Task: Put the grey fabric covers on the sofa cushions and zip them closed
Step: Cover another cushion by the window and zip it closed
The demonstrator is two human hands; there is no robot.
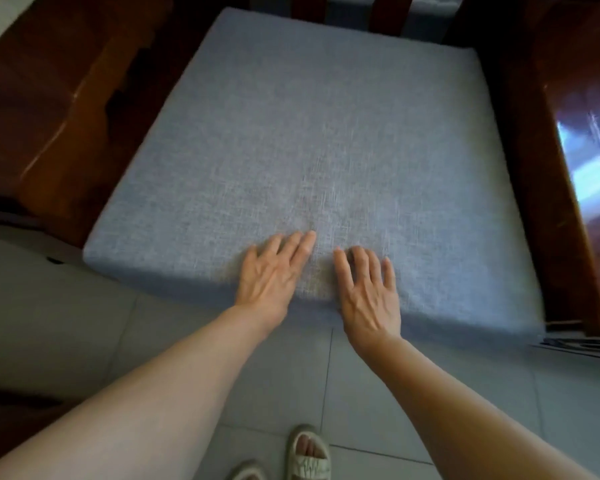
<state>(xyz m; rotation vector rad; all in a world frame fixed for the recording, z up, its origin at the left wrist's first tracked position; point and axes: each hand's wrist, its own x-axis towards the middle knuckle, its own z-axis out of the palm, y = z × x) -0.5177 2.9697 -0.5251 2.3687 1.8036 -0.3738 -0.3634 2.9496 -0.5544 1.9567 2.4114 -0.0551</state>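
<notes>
Grey fabric covered one cushion [305, 140] — we pressed two flat hands, left hand [271, 271] beside right hand [369, 294], fingers straight, gripping nothing.

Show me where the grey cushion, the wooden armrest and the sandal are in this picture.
grey cushion [312, 133]: head view, middle of its top face.
wooden armrest [49, 109]: head view, polished top on the picture's left.
sandal [309, 455]: head view, its pale upper strap.

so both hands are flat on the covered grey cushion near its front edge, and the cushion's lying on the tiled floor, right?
Not quite. Both the left hand and right hand do lie flat near the front edge of the grey cushion, but the head view shows it resting on the dark wooden sofa frame, not on the tiled floor.
</notes>
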